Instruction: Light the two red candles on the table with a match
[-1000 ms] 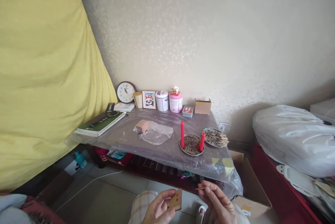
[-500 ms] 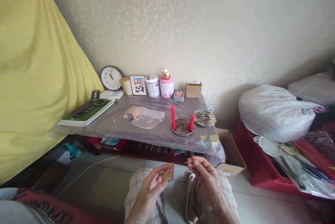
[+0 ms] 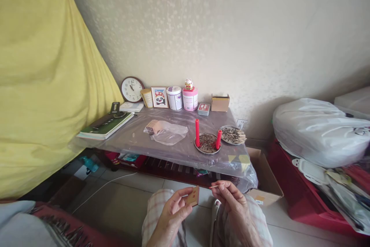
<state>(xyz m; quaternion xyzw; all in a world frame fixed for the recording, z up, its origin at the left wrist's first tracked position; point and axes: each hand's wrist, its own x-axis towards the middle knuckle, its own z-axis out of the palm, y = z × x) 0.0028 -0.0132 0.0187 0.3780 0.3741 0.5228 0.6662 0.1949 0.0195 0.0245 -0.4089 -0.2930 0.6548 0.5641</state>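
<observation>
My left hand [image 3: 177, 209] is closed around a small tan matchbox [image 3: 192, 197], gripped between thumb and fingers above my knees. In my right hand [image 3: 229, 197] a match [image 3: 215, 186] is pinched, its red head pointing left toward the matchbox, with a gap between them. Beyond the hands, a tall red candle [image 3: 197, 133] and a shorter red candle [image 3: 219, 140] stand on a round metal plate [image 3: 207, 153] with dark, speckled residue. Behind it to the right, a second round plate [image 3: 224, 139] holds many used-looking matchsticks [image 3: 240, 136].
The low table [image 3: 121, 139] is covered in clear plastic. On it are a plastic bag [image 3: 172, 133], a brown box [image 3: 154, 126], a green book [image 3: 105, 125], a clock [image 3: 132, 89] and tins [image 3: 174, 98]. An open carton [image 3: 267, 185] and red bin [image 3: 306, 204] stand right.
The view has shifted slightly left, so the scene sits further right. Both hands still hold the matchbox and match, apart from each other.
</observation>
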